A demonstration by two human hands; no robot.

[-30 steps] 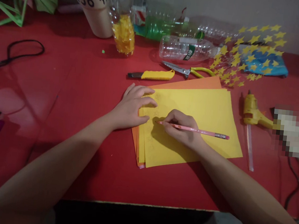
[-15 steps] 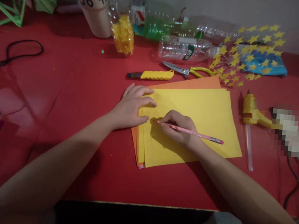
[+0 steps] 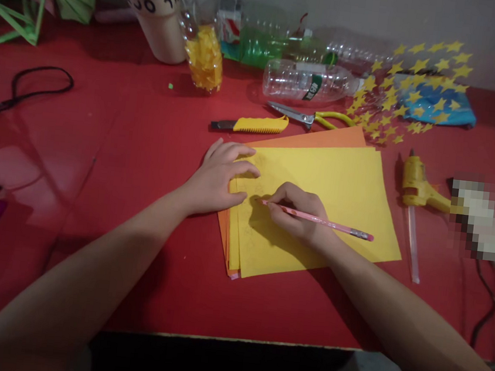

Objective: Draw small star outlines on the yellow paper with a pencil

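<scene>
Nearest the table's (image 3: 165, 295) front edge, a stack of yellow paper (image 3: 341, 177) lay flat, its sheets slightly fanned, with orange paper (image 3: 341, 138) showing from beneath at the left and far sides. The right hand (image 3: 300, 212) rested on the top sheet, thumb and fingers closed around a pink pencil (image 3: 336, 225). The pencil slanted, its point toward the sheet's left side and its eraser end to the right; whether the point touched could not be told. Faint marks were noted along that side. The left hand (image 3: 219, 179) lay open over the stack's left edge, fingers spread and bent, gripping nothing.

Right of the stack was a yellow glue gun (image 3: 414, 182) with a clear glue stick (image 3: 413, 244) extending toward the near side. Beyond the paper lay a yellow utility knife (image 3: 260, 124) and yellow-handled scissors (image 3: 310, 119). Farther back were a clear plastic bottle (image 3: 294, 81) on its side, a group of yellow stars (image 3: 419, 65) and a patterned cup (image 3: 161, 20).
</scene>
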